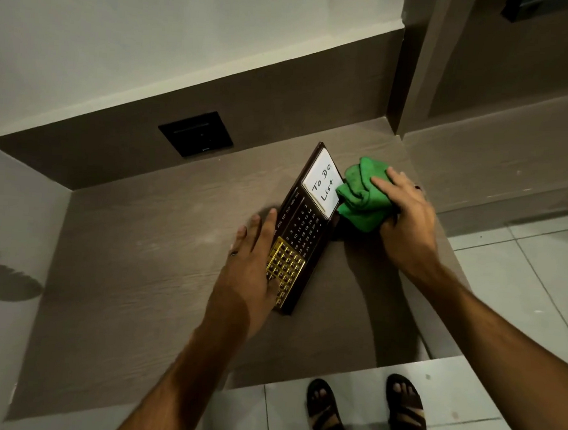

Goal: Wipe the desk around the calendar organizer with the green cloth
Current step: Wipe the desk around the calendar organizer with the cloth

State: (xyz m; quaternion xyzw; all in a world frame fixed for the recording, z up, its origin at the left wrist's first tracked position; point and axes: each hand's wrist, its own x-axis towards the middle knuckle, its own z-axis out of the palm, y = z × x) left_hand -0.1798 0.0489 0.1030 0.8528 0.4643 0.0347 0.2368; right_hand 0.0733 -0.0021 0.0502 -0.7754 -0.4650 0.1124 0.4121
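Note:
A dark brown calendar organizer (303,231) lies at an angle on the brown desk (148,239). It carries a white "To Do List" pad at its far end and a gold grid at its near end. My left hand (251,266) rests flat on the organizer's near left side, fingers spread, partly covering the gold grid. A bunched green cloth (360,196) sits on the desk against the organizer's right edge. My right hand (405,219) grips the cloth from the right, fingers over its top.
A black square wall plate (196,133) is set in the brown back panel. A brown upright panel (412,56) rises at the desk's back right corner. The desk's front edge drops to white floor tiles (521,279), where my sandalled feet (363,415) stand.

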